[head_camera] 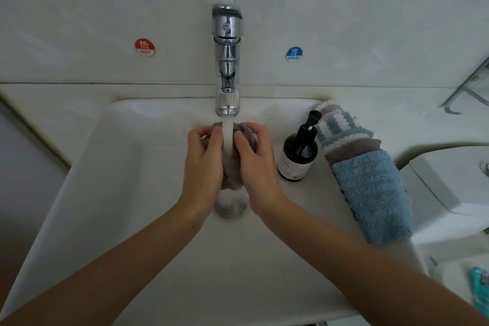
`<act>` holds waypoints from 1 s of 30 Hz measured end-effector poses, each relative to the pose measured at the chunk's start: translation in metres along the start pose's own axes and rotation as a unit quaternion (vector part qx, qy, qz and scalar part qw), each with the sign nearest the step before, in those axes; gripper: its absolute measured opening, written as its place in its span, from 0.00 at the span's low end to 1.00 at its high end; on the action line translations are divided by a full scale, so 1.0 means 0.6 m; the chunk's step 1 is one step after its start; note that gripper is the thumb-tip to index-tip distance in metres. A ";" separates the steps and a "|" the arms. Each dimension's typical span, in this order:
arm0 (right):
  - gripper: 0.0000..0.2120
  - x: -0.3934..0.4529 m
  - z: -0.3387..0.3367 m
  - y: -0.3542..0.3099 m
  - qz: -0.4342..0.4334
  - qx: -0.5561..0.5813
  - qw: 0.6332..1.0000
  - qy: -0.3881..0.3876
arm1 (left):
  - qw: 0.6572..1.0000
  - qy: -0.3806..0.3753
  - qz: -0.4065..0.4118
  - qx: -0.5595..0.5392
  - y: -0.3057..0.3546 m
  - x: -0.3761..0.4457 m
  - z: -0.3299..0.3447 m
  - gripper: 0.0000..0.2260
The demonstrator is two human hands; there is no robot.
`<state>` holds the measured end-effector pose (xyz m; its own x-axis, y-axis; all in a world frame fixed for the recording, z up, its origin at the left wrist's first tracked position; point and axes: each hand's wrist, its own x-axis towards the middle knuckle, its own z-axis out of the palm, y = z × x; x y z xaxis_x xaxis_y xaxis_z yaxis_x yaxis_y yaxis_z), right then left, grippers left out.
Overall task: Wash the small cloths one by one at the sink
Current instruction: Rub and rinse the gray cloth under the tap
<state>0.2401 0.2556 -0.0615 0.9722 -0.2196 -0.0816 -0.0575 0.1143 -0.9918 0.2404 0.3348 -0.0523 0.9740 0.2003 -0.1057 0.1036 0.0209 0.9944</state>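
A small grey-brown cloth point(231, 167) is bunched between both hands over the white sink point(119, 172). Water runs from the chrome faucet point(227, 61) straight onto it. My left hand point(203, 159) grips the cloth's left side with curled fingers. My right hand point(255, 159) grips its right side the same way. Most of the cloth is hidden by the hands and the stream. On the sink's right rim lie three more small cloths in a row: a striped white-and-grey one point(337, 124), a brownish one point(352, 149) and a blue one point(373, 193).
A dark pump bottle point(299, 152) stands on the rim just right of my right hand. The drain point(229, 205) lies below the hands, splashed with water. Hot point(144, 47) and cold point(294, 54) stickers mark the wall. A white toilet tank point(449, 180) sits at right.
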 end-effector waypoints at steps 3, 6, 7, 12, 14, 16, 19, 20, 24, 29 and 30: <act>0.05 -0.009 0.004 0.002 -0.008 -0.012 1.000 -0.026 | 1.000 -0.020 0.005 -0.014 -0.001 -0.013 0.002 0.09; 0.03 -0.014 0.008 0.002 -0.013 -0.013 1.000 -0.007 | 1.000 -0.006 0.007 -0.021 -0.001 -0.019 0.007 0.12; 0.03 -0.015 0.009 0.003 -0.011 -0.011 1.000 0.002 | 1.000 0.003 0.010 -0.011 -0.003 -0.018 0.008 0.13; 0.16 -0.011 0.015 0.003 0.002 -0.037 0.999 0.036 | 0.998 0.033 0.037 0.026 -0.013 -0.010 0.011 0.10; 0.20 -0.006 0.016 0.003 0.024 -0.046 0.998 0.029 | 0.997 0.038 0.058 0.040 -0.013 -0.011 0.013 0.11; 0.20 -0.004 0.016 0.001 0.033 -0.025 0.999 0.011 | 0.996 0.039 0.070 0.046 -0.009 -0.012 0.014 0.12; 0.20 -0.002 0.012 -0.001 0.061 0.004 0.998 -0.007 | 0.997 0.018 0.056 0.046 -0.003 -0.010 0.014 0.14; 0.20 -0.003 0.010 -0.002 0.067 0.003 0.998 -0.006 | 0.998 0.010 0.042 0.035 -0.003 -0.009 0.014 0.15; 0.16 -0.002 0.006 0.000 0.050 -0.039 0.998 -0.020 | 0.999 -0.012 0.012 0.032 -0.003 -0.003 0.007 0.16; 0.10 -0.003 0.002 -0.006 0.004 -0.054 0.994 -0.091 | 1.000 -0.011 -0.013 -0.001 -0.001 0.010 -0.004 0.28; 0.09 -0.005 0.002 -0.005 0.001 -0.057 0.994 -0.093 | 1.000 -0.004 -0.003 0.010 0.002 0.011 -0.006 0.26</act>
<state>0.2377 0.2570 -0.0582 0.9966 -0.0344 -0.0744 -0.0744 0.0015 -0.9972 0.2459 0.3399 -0.0520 0.9750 0.1923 -0.1111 0.1126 0.0032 0.9936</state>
